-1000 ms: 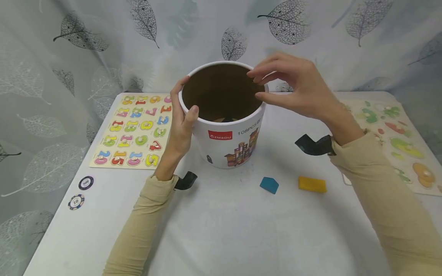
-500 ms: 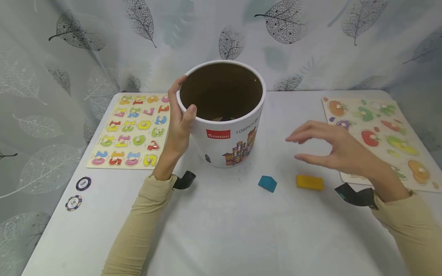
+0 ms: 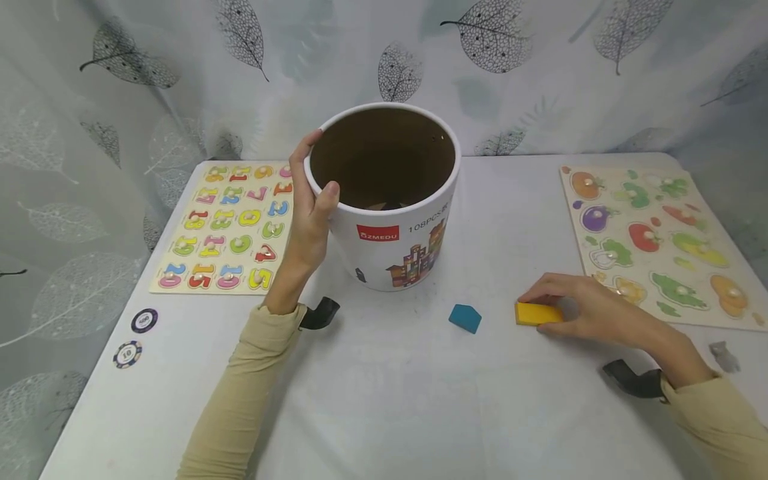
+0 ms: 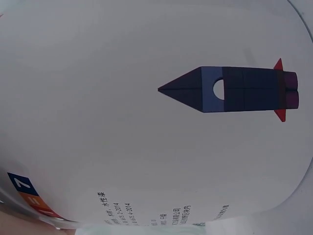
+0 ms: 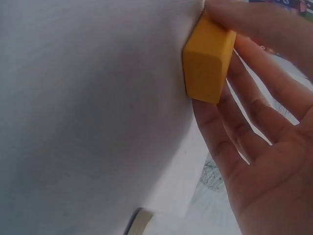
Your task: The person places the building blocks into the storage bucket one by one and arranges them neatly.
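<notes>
- The white table (image 3: 384,400) bears everything, with a leaf-printed curtain (image 3: 120,80) hanging behind it.
- A big white cardboard tub (image 3: 393,247) stands upright at the middle back of the table, open at the top, brown inside, with a red label and a printed picture of block buildings on its wall. A few pieces lie dimly at its bottom. The left wrist view shows only its wall, printed with a dark blue rocket (image 4: 230,89).
- A number puzzle board (image 3: 231,230) lies flat left of the tub, just beside it.
- A fruit and vegetable puzzle board (image 3: 660,247) lies flat at the right edge of the table, well apart from the tub.
- The left hand (image 3: 309,220) grasps the tub's rim, thumb hooked over the lip on the near side and fingers wrapped round the outside.
- The right hand (image 3: 579,310) rests low on the table, in front of the fruit board, its thumb and fingers pinching the yellow block (image 3: 536,313) from both long sides.
- That yellow block (image 5: 209,66) lies on the tablecloth, in front and right of the tub.
- A blue block (image 3: 465,318) lies just left of the yellow one, untouched.
- Two poker chips (image 3: 138,337) sit near the table's left edge.
- A small grey piece (image 3: 724,355) lies by the right sleeve.
</notes>
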A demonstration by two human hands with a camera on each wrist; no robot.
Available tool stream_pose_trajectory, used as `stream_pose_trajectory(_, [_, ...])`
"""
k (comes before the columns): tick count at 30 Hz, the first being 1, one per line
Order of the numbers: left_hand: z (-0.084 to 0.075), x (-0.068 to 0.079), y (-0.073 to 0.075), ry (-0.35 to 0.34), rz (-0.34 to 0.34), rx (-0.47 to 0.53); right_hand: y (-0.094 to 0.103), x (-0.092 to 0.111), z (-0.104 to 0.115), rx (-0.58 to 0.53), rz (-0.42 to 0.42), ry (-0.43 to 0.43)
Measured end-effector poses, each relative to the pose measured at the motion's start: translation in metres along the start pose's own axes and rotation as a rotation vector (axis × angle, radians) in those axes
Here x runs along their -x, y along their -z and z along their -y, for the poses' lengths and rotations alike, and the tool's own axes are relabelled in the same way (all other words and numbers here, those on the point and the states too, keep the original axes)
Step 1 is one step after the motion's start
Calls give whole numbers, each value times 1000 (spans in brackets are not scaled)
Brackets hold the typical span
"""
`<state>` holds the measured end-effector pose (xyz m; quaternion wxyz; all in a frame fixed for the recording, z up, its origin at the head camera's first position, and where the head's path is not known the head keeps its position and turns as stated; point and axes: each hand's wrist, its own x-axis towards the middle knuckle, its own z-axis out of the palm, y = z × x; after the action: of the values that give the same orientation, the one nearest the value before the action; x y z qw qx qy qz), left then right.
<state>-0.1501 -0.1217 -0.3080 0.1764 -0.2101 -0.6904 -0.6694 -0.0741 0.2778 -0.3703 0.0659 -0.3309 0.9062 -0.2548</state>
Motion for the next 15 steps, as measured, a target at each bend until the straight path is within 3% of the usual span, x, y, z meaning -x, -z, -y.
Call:
stream_pose_trajectory(9, [1, 0, 0, -26, 3, -10, 5, -6, 2, -6, -4, 52])
stream_pose_trajectory(12, [1, 0, 0, -29, 2, -7, 20, -19, 12, -57, -14, 69])
stream_pose_trajectory(15, [1, 0, 0, -32, -1, -5, 43, -39, 30, -82, -75, 116])
